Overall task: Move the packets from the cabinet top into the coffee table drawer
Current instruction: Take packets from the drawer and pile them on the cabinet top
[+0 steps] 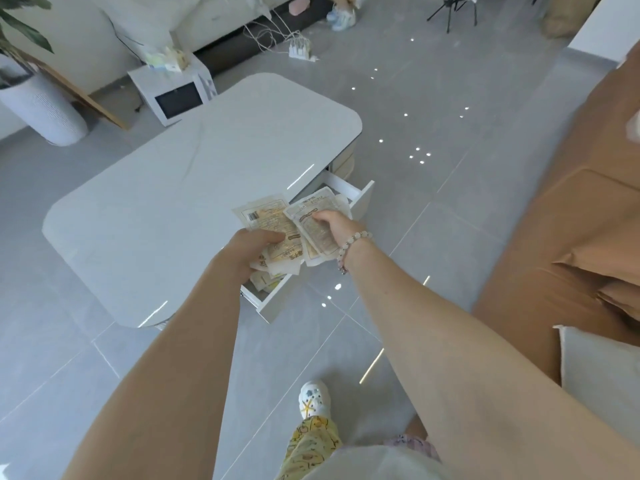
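A white table (194,174) stands mid-frame on grey tiles (433,216), its drawer (358,192) open. Both hands, left (249,251) and right (334,225), grasp packets (273,223) above it; a tan sofa (571,220) lies at right.

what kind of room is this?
Most likely a home living room: a glossy white coffee table with its drawer open, a tan sofa on the right, and a potted plant in the corner.

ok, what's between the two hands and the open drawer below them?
Only the packets themselves: left hand and right hand each hold some, fanned over the open coffee table drawer, which already has packets inside. Shown in the head view.
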